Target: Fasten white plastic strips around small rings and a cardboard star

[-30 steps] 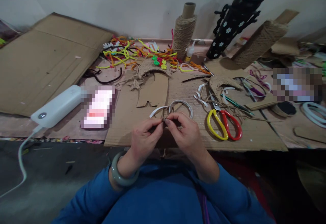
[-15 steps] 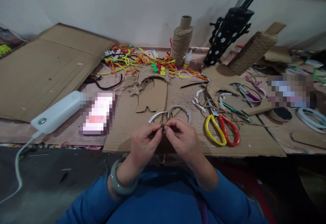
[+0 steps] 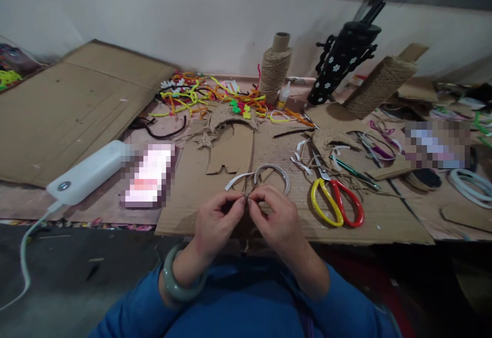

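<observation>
My left hand (image 3: 219,222) and my right hand (image 3: 274,220) meet at the front edge of the cardboard sheet, fingertips almost touching. Each is closed in a pinch of thumb and forefinger. Between the tips is something small and dark that I cannot make out. Just behind the fingers lies a coiled white strip (image 3: 282,170), partly hidden by my right hand. Scissors (image 3: 334,199) with one yellow and one red handle rest to the right. Beyond my hands sit a cut cardboard piece (image 3: 232,151), a twine star (image 3: 205,140) and a twine-wrapped crescent (image 3: 230,117) with green, red and yellow bits.
Two twine spools (image 3: 275,68) and a black flowered holder (image 3: 340,63) stand at the back. Colourful pipe cleaners (image 3: 192,97) are heaped beside a small glue bottle (image 3: 283,96). On the left are a blurred phone (image 3: 148,176), a white corded device (image 3: 88,171) and a big cardboard sheet (image 3: 77,107).
The view has tilted up slightly, so everything sits a little lower. Both hands stay pinched together in nearly the same place.
</observation>
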Motion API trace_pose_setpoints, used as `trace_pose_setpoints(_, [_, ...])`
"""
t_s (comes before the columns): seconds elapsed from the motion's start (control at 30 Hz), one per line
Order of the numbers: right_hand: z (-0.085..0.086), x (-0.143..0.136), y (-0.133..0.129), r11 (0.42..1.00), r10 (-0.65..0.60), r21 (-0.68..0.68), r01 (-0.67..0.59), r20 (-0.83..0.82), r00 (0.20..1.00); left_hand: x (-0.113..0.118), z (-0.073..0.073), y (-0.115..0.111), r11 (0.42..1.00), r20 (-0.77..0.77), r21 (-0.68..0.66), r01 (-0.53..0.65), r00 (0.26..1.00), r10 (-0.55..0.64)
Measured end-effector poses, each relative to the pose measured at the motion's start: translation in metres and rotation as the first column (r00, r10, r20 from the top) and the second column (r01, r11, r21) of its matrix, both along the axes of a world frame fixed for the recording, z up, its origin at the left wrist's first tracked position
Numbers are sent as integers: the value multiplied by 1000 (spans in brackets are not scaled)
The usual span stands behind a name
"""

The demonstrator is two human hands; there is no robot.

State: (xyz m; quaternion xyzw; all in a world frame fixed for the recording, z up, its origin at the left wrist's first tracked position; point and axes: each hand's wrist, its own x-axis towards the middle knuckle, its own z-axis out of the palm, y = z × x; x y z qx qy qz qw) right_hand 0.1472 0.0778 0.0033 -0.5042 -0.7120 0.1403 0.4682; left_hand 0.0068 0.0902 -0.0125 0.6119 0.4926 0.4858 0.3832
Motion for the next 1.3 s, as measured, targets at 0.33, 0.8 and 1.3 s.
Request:
trace_pose_setpoints(0.33, [-2,0,0,1000,14,-27,-14,-7,1000,3,3,-1,1000,42,18,-8,999,7])
trace_pose_setpoints(0.8, [3,0,-1,999,14,-48,-16,-51,999,2,3,-2,999,28,21,-32,999,32])
trace_pose_setpoints(1.3, [-7,2,0,994,33,-97,-41,-85,996,1,-1,-2,999,-3,43,-23,1000,23])
